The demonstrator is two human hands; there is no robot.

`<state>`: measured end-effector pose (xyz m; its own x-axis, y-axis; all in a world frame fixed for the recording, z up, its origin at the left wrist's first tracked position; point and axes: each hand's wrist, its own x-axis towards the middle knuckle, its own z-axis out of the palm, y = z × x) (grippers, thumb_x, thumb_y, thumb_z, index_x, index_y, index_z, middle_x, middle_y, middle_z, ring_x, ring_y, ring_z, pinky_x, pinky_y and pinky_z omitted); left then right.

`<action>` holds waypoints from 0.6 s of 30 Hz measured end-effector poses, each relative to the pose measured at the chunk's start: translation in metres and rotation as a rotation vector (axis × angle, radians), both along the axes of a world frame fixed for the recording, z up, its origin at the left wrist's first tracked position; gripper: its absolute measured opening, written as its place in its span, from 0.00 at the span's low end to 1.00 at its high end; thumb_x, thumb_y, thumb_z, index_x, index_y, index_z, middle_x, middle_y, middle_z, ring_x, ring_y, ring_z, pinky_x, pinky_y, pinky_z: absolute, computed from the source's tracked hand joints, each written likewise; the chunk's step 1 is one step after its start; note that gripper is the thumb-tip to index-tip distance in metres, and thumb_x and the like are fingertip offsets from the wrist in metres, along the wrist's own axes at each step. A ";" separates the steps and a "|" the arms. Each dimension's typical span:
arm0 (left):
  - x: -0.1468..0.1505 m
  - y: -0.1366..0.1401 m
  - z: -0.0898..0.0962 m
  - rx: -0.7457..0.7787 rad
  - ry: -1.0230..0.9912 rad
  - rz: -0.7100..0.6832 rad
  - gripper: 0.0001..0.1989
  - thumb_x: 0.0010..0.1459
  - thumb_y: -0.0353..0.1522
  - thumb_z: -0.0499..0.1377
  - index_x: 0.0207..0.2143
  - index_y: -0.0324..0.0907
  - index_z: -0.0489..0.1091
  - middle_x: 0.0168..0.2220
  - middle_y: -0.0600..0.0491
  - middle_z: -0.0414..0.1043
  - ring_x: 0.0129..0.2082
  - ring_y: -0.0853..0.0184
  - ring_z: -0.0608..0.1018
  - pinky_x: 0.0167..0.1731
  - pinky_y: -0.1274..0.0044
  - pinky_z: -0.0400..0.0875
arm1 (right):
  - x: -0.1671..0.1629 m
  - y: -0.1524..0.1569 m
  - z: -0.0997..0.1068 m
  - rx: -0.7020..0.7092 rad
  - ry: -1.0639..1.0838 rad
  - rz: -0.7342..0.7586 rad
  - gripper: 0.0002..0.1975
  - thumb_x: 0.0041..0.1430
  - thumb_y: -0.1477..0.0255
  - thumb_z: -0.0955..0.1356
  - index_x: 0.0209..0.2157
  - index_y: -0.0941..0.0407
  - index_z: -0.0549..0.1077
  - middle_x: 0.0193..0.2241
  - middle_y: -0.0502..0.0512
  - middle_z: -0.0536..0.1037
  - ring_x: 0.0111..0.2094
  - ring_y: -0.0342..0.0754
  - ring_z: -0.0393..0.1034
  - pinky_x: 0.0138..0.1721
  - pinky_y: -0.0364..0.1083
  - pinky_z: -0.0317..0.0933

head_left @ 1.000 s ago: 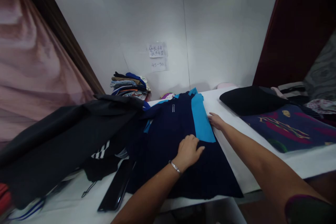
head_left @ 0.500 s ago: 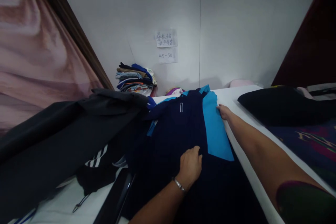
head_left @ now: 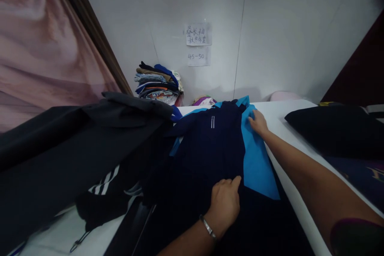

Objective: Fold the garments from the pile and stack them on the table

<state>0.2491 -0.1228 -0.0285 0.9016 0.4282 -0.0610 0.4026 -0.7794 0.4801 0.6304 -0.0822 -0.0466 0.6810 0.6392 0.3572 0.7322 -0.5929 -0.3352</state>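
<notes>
A dark navy jacket (head_left: pixel 207 152) lies spread before me, with two short pale stripes on its chest and bright blue at the collar. Along its right side runs a bright blue panel (head_left: pixel 258 164) that ends in a slanted edge. My right hand (head_left: pixel 258 123) is closed at the upper outer edge of this panel, fingertips on the cloth. Lower down, my left hand (head_left: pixel 224 202), with a silver bracelet at the wrist, rests curled on the navy cloth. Its index finger points at the border between navy and blue; the other fingertips are hidden.
Dark grey cloth (head_left: pixel 75 140) and a black garment with white stripes (head_left: pixel 105 204) lie at left. A stack of folded clothes (head_left: pixel 157 84) stands by the wall under paper signs (head_left: pixel 198 44). Black cloth (head_left: pixel 336 130) lies right on the white table (head_left: pixel 282 108).
My right hand has shifted inward from the panel's outer edge onto the blue cloth. My left index finger now stretches out further at the navy border. The view has shifted slightly.
</notes>
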 end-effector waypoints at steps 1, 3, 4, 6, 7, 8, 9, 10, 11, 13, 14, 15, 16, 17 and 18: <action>0.001 -0.001 0.000 -0.002 0.015 0.003 0.25 0.59 0.25 0.45 0.56 0.47 0.66 0.42 0.50 0.75 0.42 0.61 0.75 0.48 0.67 0.67 | -0.007 0.006 0.003 -0.088 -0.029 0.016 0.30 0.64 0.62 0.56 0.64 0.61 0.56 0.64 0.67 0.57 0.65 0.61 0.47 0.61 0.60 0.49; 0.002 -0.002 -0.001 -0.006 0.043 0.010 0.24 0.58 0.26 0.45 0.54 0.46 0.68 0.42 0.50 0.75 0.42 0.60 0.75 0.47 0.66 0.67 | -0.021 0.021 0.004 -0.280 -0.020 0.033 0.30 0.65 0.59 0.56 0.64 0.57 0.56 0.66 0.64 0.54 0.67 0.62 0.41 0.62 0.64 0.43; 0.002 -0.002 -0.001 -0.011 0.052 0.013 0.23 0.58 0.26 0.46 0.53 0.46 0.68 0.42 0.50 0.75 0.43 0.60 0.75 0.47 0.66 0.66 | -0.027 0.028 0.004 -0.373 -0.001 0.052 0.30 0.65 0.58 0.56 0.65 0.54 0.56 0.67 0.62 0.52 0.68 0.62 0.39 0.62 0.66 0.41; 0.003 -0.002 -0.001 -0.019 0.053 0.021 0.23 0.57 0.26 0.47 0.52 0.46 0.68 0.42 0.50 0.75 0.42 0.60 0.75 0.46 0.66 0.66 | -0.036 0.041 0.000 -0.496 0.035 0.095 0.30 0.66 0.57 0.54 0.66 0.51 0.53 0.67 0.60 0.51 0.68 0.61 0.39 0.62 0.67 0.38; 0.003 -0.002 -0.002 -0.020 0.043 0.022 0.22 0.57 0.27 0.47 0.52 0.46 0.69 0.41 0.50 0.76 0.41 0.60 0.75 0.45 0.66 0.67 | -0.038 0.046 -0.002 -0.524 0.049 0.114 0.29 0.67 0.58 0.53 0.67 0.50 0.52 0.68 0.60 0.50 0.68 0.60 0.39 0.62 0.66 0.38; 0.003 -0.002 -0.002 -0.017 0.032 0.021 0.21 0.57 0.27 0.47 0.51 0.46 0.69 0.41 0.50 0.76 0.40 0.60 0.75 0.44 0.66 0.67 | -0.039 0.050 -0.004 -0.535 0.062 0.124 0.29 0.67 0.58 0.52 0.67 0.50 0.52 0.68 0.60 0.50 0.68 0.60 0.40 0.62 0.66 0.39; 0.003 -0.002 -0.002 -0.012 0.019 0.017 0.21 0.57 0.28 0.47 0.50 0.46 0.69 0.40 0.50 0.76 0.39 0.60 0.75 0.43 0.66 0.67 | -0.039 0.052 -0.006 -0.540 0.074 0.127 0.29 0.67 0.58 0.51 0.67 0.50 0.52 0.68 0.60 0.49 0.68 0.60 0.41 0.62 0.67 0.40; 0.002 -0.001 -0.003 -0.005 0.007 0.012 0.20 0.57 0.28 0.47 0.50 0.46 0.70 0.39 0.50 0.76 0.39 0.60 0.75 0.42 0.67 0.67 | -0.038 0.053 -0.007 -0.537 0.079 0.129 0.30 0.67 0.58 0.51 0.67 0.51 0.52 0.68 0.60 0.49 0.68 0.60 0.41 0.61 0.67 0.41; 0.002 -0.001 -0.004 0.001 -0.003 0.003 0.20 0.57 0.29 0.47 0.49 0.46 0.70 0.38 0.50 0.76 0.38 0.60 0.75 0.41 0.67 0.66 | -0.038 0.053 -0.007 -0.530 0.084 0.131 0.30 0.67 0.58 0.51 0.67 0.51 0.51 0.68 0.61 0.49 0.68 0.60 0.41 0.61 0.67 0.41; 0.002 -0.001 -0.006 0.009 -0.014 -0.009 0.19 0.57 0.29 0.48 0.48 0.45 0.70 0.36 0.50 0.76 0.36 0.60 0.74 0.40 0.67 0.66 | -0.039 0.049 -0.005 -0.490 0.091 0.129 0.31 0.67 0.58 0.52 0.67 0.53 0.50 0.67 0.62 0.51 0.67 0.60 0.43 0.61 0.66 0.43; 0.001 -0.001 -0.007 0.013 -0.018 -0.011 0.18 0.57 0.29 0.48 0.47 0.45 0.70 0.36 0.50 0.76 0.35 0.60 0.74 0.40 0.67 0.66 | -0.041 0.045 -0.004 -0.456 0.088 0.122 0.32 0.66 0.58 0.52 0.67 0.55 0.50 0.67 0.63 0.52 0.67 0.60 0.44 0.61 0.66 0.44; 0.002 -0.001 -0.007 0.017 -0.021 -0.012 0.17 0.57 0.30 0.48 0.47 0.45 0.70 0.35 0.50 0.75 0.35 0.60 0.74 0.40 0.68 0.66 | -0.045 0.040 -0.003 -0.416 0.078 0.118 0.32 0.66 0.57 0.53 0.67 0.56 0.50 0.66 0.64 0.53 0.66 0.61 0.45 0.61 0.66 0.45; 0.002 -0.002 -0.008 0.020 -0.023 -0.009 0.16 0.57 0.30 0.49 0.46 0.45 0.70 0.35 0.49 0.75 0.35 0.60 0.74 0.40 0.68 0.66 | -0.050 0.034 -0.002 -0.374 0.059 0.119 0.33 0.66 0.57 0.53 0.67 0.57 0.50 0.66 0.64 0.54 0.66 0.61 0.46 0.61 0.66 0.46; 0.002 -0.002 -0.008 0.023 -0.022 -0.007 0.16 0.57 0.30 0.49 0.45 0.44 0.70 0.35 0.49 0.75 0.36 0.60 0.74 0.40 0.68 0.65 | -0.056 0.027 -0.002 -0.337 0.033 0.130 0.33 0.65 0.57 0.54 0.67 0.57 0.51 0.66 0.64 0.54 0.66 0.61 0.46 0.61 0.66 0.45; 0.002 -0.003 -0.009 0.028 -0.023 -0.004 0.15 0.57 0.30 0.49 0.44 0.44 0.70 0.35 0.49 0.75 0.36 0.60 0.74 0.40 0.68 0.65 | -0.063 0.019 -0.002 -0.307 0.002 0.151 0.33 0.65 0.56 0.54 0.67 0.56 0.51 0.66 0.63 0.55 0.66 0.61 0.45 0.62 0.66 0.44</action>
<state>0.2514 -0.1256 -0.0372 0.9044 0.4258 -0.0283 0.3886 -0.7942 0.4673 0.5677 -0.0635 -0.0490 0.5709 0.8105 0.1311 0.8191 -0.5511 -0.1594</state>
